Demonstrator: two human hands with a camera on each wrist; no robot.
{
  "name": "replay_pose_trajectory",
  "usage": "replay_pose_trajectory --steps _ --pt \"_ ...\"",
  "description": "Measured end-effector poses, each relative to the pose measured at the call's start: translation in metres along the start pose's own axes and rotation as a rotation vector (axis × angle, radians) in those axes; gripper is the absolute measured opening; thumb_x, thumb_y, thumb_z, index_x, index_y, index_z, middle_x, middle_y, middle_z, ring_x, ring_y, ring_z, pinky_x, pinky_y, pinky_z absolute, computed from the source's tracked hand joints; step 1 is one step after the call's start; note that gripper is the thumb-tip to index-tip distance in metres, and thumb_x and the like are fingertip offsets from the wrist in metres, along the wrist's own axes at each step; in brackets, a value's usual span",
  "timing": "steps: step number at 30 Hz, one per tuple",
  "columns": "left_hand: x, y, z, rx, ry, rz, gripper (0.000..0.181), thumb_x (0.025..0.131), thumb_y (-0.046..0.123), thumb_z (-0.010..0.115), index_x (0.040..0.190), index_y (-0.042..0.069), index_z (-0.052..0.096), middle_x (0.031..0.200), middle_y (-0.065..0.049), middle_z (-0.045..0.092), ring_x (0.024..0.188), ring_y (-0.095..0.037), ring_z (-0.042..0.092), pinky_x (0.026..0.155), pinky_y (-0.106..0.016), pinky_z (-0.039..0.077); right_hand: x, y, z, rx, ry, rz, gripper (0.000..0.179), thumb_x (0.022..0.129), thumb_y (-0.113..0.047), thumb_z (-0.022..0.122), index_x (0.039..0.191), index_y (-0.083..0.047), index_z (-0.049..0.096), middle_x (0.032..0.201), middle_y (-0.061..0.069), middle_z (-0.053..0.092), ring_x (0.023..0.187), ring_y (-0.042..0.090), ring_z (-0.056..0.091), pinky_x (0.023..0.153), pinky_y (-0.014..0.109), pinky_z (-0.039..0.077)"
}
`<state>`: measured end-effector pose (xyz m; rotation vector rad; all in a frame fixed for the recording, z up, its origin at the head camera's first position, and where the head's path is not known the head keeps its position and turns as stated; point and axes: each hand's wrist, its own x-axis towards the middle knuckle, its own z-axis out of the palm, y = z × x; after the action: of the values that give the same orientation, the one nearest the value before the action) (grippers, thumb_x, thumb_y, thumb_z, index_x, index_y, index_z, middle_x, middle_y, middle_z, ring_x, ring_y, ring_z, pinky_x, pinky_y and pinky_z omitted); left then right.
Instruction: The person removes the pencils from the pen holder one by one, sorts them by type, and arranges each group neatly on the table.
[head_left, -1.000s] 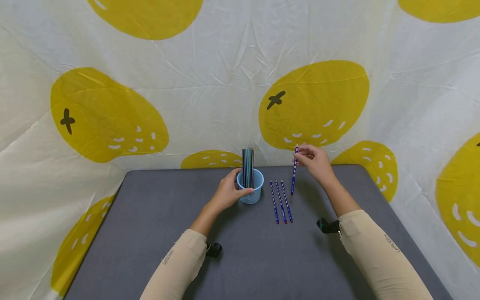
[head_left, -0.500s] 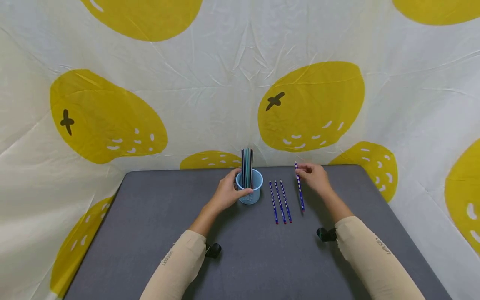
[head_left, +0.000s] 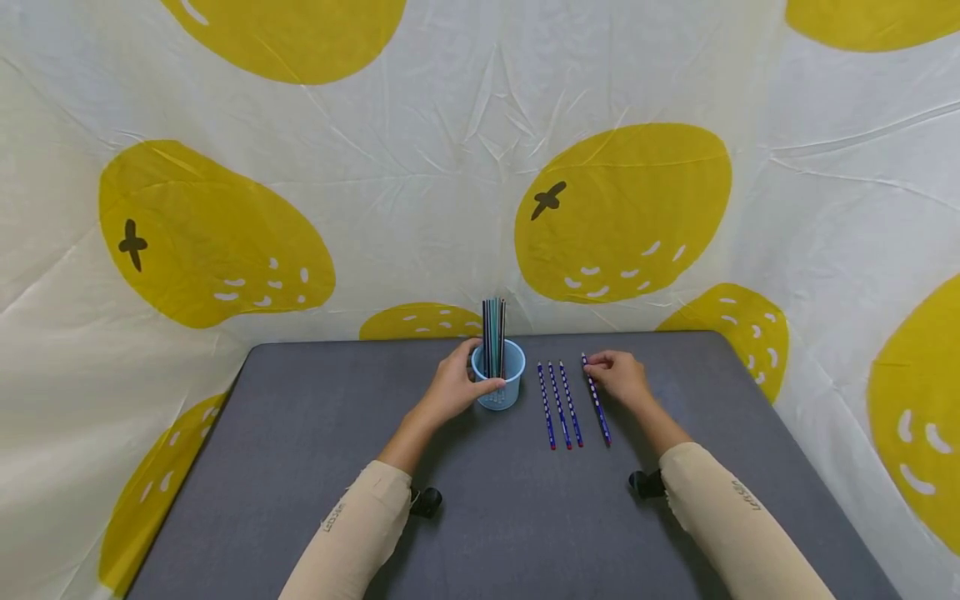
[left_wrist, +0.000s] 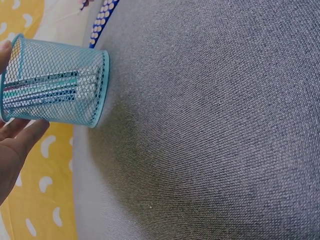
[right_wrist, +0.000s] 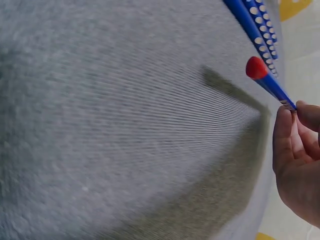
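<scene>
My left hand (head_left: 452, 385) grips a light blue mesh pencil cup (head_left: 513, 390), thumb on its near side and fingers behind. Several dark and teal pencils (head_left: 493, 333) stand upright in it. In the right wrist view, my right hand (right_wrist: 300, 167) pinches a blue dotted pencil (right_wrist: 270, 82) by its far end, the red end towards the camera. The head view has this pencil slanting low over the table or touching it; I cannot tell which. To its left, 3 similar blue pencils (head_left: 558, 407) lie side by side, points away from me.
A dark grey cloth-covered table (head_left: 315, 467) spreads beneath both arms. Behind its far edge hangs a white curtain (head_left: 435, 225) with large yellow fruit prints. A small black device (head_left: 427, 502) sits at the left wrist, another black device (head_left: 647, 484) at the right.
My right hand has brought its pencil down and towards me, from upright near the far edge to slanting beside the lying pencils. My left hand has stayed on the cup.
</scene>
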<state>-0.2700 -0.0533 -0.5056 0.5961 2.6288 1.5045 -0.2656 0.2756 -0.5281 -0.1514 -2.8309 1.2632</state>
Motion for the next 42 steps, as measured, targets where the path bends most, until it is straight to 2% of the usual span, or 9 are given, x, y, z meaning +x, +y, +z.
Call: replay_pose_trajectory --steps 8,17,31,42 --pt "0.0 0.001 0.0 0.006 -0.001 -0.005 0.086 0.084 0.039 0.087 0.152 0.008 0.044 0.144 -0.015 0.059 0.116 -0.029 0.066 0.093 -0.045 0.061 -0.001 0.003 0.011 -0.006 -0.018 0.004 0.024 0.097 -0.014 0.072 0.109 0.006 0.074 0.098 0.021 0.078 0.064 0.007 0.068 0.061 0.021 0.056" --pt "-0.001 0.003 0.0 -0.008 -0.004 -0.029 0.086 0.083 0.037 0.087 0.152 0.008 0.044 0.143 -0.016 0.059 0.117 -0.03 0.065 0.096 -0.046 0.06 -0.001 0.0 0.015 -0.031 0.004 0.009 0.021 0.094 -0.011 0.074 0.106 0.006 0.075 0.094 0.019 0.078 0.062 0.01 0.069 0.056 0.021 0.054" --pt "-0.001 0.004 0.0 0.003 -0.013 -0.044 0.088 0.084 0.037 0.087 0.153 0.008 0.042 0.145 -0.017 0.058 0.118 -0.03 0.066 0.096 -0.045 0.06 0.001 0.001 0.02 -0.069 0.034 0.014 0.018 0.092 -0.012 0.075 0.101 0.003 0.076 0.091 0.016 0.077 0.064 0.011 0.068 0.057 0.022 0.053" --pt "-0.002 0.006 0.001 0.001 -0.006 -0.051 0.086 0.084 0.038 0.087 0.153 0.008 0.042 0.146 -0.017 0.056 0.12 -0.032 0.064 0.098 -0.048 0.059 0.001 0.0 0.021 -0.035 0.027 0.01 0.017 0.093 -0.012 0.076 0.099 0.003 0.075 0.087 0.013 0.077 0.063 0.01 0.066 0.057 0.023 0.056"
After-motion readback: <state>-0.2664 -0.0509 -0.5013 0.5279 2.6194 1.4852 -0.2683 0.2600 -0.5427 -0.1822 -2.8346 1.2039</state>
